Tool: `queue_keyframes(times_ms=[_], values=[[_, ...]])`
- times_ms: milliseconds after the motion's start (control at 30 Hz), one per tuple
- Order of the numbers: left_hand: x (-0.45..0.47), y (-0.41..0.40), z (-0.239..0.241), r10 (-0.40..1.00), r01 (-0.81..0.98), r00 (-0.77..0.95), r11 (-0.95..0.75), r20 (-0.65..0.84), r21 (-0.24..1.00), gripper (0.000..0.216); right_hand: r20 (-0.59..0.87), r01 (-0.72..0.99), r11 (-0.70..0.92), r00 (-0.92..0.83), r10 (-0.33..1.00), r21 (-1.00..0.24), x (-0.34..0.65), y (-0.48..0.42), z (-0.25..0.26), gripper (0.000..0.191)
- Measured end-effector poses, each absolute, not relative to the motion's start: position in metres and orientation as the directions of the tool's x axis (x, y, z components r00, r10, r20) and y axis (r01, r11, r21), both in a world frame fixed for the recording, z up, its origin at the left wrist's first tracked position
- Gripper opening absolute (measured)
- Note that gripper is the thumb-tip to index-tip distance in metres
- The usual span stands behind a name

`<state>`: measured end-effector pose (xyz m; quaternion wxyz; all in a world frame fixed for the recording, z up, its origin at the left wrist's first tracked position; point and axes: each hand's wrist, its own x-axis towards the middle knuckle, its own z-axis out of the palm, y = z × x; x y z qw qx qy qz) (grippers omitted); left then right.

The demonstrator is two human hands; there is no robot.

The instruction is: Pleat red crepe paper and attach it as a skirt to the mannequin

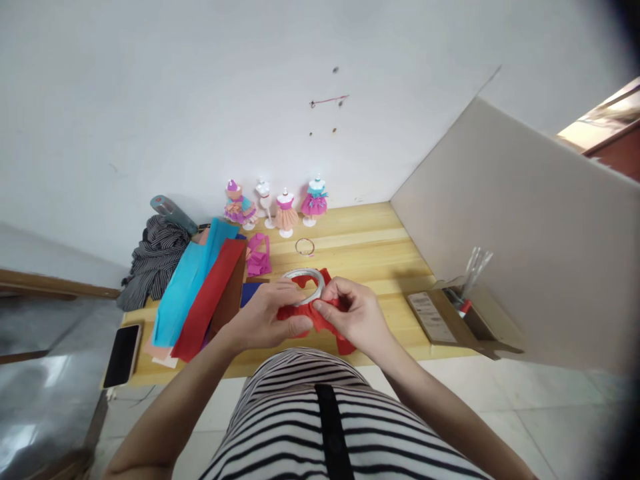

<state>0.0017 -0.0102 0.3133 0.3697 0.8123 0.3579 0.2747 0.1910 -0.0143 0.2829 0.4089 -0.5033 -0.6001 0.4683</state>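
Note:
A gathered piece of red crepe paper (320, 321) is between my two hands, close to the table's front edge. A whitish ring that looks like a roll of tape (316, 275) sits against its upper side. My left hand (270, 312) is closed on the paper, its fingers over the left side of the ring and its thumb along the front. With thumb and forefinger, my right hand (354, 312) pinches the gathered paper at the ring's right side. The fingers partly hide where paper and ring meet.
On the wooden table (380, 230), several small dress forms (285, 212) line the wall. Blue and red crepe sheets (207, 303), striped cloth (159, 250) and a phone (123, 355) lie left. Ahead are pink scraps (258, 257) and a thin hoop (305, 247); an open cardboard box (435, 319) stands right.

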Motion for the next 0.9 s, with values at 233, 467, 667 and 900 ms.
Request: queue_keyframes(times_ms=[233, 467, 667, 900], values=[[0.008, -0.012, 0.308, 0.906, 0.347, 0.423, -0.139, -0.022, 0.928, 0.032, 0.021, 0.2, 0.056, -0.177, 0.984, -0.978, 0.188, -0.016, 0.285, 0.024], [0.017, -0.015, 0.297, 0.952, 0.356, 0.303, -0.162, 0.051, 0.92, 0.038, 0.058, 0.239, 0.096, -0.161, 0.985, -0.966, 0.187, -0.017, 0.283, 0.023], [0.013, -0.016, 0.294, 0.93, 0.393, 0.308, -0.315, 0.2, 0.864, 0.04, 0.097, 0.294, 0.153, -0.196, 0.976, -0.943, 0.194, -0.021, 0.286, 0.018], [0.009, -0.015, 0.292, 0.905, 0.399, 0.308, -0.404, 0.295, 0.823, 0.037, 0.091, 0.374, 0.182, -0.248, 0.964, -0.909, 0.205, -0.017, 0.281, 0.013]])
